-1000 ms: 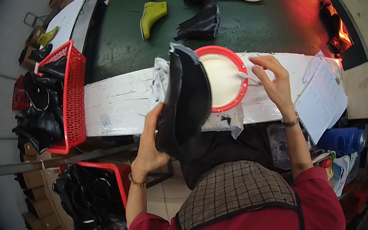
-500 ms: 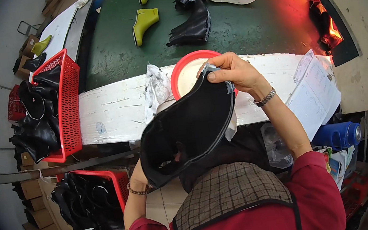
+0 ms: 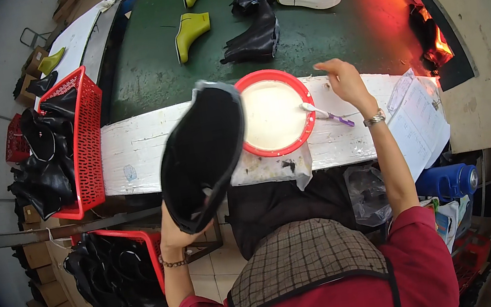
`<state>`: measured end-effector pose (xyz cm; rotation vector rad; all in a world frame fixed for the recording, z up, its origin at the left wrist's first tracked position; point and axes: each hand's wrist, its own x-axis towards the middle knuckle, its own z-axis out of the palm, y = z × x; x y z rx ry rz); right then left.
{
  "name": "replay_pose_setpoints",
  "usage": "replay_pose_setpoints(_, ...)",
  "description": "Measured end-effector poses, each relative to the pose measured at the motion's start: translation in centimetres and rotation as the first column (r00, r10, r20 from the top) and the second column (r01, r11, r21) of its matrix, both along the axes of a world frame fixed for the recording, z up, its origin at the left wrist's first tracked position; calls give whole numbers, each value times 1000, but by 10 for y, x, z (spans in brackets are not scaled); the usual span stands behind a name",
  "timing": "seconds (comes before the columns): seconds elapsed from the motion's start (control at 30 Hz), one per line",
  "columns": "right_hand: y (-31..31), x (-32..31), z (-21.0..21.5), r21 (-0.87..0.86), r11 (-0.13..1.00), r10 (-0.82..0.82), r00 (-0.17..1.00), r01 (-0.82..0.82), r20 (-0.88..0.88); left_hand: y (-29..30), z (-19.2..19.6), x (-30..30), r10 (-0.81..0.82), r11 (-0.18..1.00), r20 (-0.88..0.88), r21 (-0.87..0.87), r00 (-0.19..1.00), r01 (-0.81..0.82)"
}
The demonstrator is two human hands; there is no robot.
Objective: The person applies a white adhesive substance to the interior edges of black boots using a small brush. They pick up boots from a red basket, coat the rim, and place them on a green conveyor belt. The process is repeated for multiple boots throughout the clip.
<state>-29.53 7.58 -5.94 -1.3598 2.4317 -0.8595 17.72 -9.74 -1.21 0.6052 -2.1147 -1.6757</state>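
My left hand (image 3: 182, 231) grips a black boot upper (image 3: 204, 153) from below, with its wide opening facing up and a greyish edge at the top. Part of that hand is hidden behind the upper. Over the right part of the white bench, my right hand (image 3: 346, 82) hovers empty, its fingers apart and pointing left. Between the hands sits a red basin (image 3: 306, 95) of creamy white liquid (image 3: 271, 114). A white and purple toothbrush (image 3: 337, 118) rests across the basin's right rim. The upper overlaps the basin's left edge in view.
On the green conveyor belt (image 3: 149, 60) lie yellow-green shoes (image 3: 192, 33) and black uppers (image 3: 256, 34); an orange-red glow shows at its right. Red baskets (image 3: 87, 145) of black uppers stand left. Papers (image 3: 416, 128) and a blue bottle (image 3: 450, 182) are at right.
My right hand has let go of the upper's top edge and moved right. My left hand has swung the upper left and more upright, uncovering the basin and toothbrush.
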Motion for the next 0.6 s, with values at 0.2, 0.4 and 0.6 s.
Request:
replay_pose_setpoints(0.2, 41, -5, -49, 356, 931, 194, 713, 84, -674, -10, 27, -30, 215, 969, 53, -131, 975, -207)
replay_pose_setpoints(0.4, 70, -3, -7, 130, 988, 119, 951, -84, -286, -10, 25, -48, 210, 950, -47, -226, 977, -215)
replay_pose_setpoints(0.6, 63, 67, -10, -148, 987, 87, 990, -69, 115, -8, 12, -70, 145, 916, -18, -375, 989, -141)
